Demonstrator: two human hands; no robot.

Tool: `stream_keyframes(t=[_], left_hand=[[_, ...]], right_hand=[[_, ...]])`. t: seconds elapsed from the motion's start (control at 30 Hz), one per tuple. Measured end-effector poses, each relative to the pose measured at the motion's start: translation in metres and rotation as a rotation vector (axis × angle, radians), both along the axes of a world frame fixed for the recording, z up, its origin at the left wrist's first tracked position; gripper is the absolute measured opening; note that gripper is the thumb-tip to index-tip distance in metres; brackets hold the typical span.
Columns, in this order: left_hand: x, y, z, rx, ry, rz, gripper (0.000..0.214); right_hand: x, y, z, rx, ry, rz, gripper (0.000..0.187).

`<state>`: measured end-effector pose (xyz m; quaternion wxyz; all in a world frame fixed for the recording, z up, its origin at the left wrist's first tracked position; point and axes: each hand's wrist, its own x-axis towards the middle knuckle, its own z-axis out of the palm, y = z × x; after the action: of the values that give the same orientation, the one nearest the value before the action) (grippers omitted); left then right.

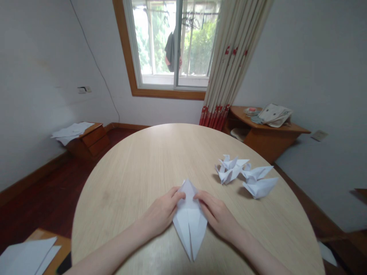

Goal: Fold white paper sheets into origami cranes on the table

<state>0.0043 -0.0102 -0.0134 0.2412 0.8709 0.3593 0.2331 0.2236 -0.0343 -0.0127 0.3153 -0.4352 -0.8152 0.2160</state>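
Observation:
A white sheet of paper folded into a long diamond [189, 217] lies near the front of the round table [137, 164]. Its lower half is split by a slit down the middle, and the lower tips point toward me. My left hand [166, 206] grips its left edge near the top, thumb on the upper face and the other fingers partly hidden. On the opposite edge, my right hand [213, 208] pinches the paper the same way. To the right stand several folded paper birds [229, 170], grouped close together; one bird [260, 187] sits nearest the table's right edge.
At lower left, paper sheets [28, 256] lie on a low wooden surface beside the table. More papers [73, 130] cover a small drawer cabinet [96, 139]. A corner shelf [269, 131] with a cloth bag [275, 114] stands behind right, near the curtain [229, 65].

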Motion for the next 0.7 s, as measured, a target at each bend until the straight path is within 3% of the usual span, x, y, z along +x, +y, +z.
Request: stream_keyframes(t=[0.7], left_hand=[[0.0034,-0.0045,0.0009,0.013,0.042,-0.007,0.033]], right_hand=[[-0.0062,-0.0007,-0.0046,-0.033,-0.175,-0.019,0.030]])
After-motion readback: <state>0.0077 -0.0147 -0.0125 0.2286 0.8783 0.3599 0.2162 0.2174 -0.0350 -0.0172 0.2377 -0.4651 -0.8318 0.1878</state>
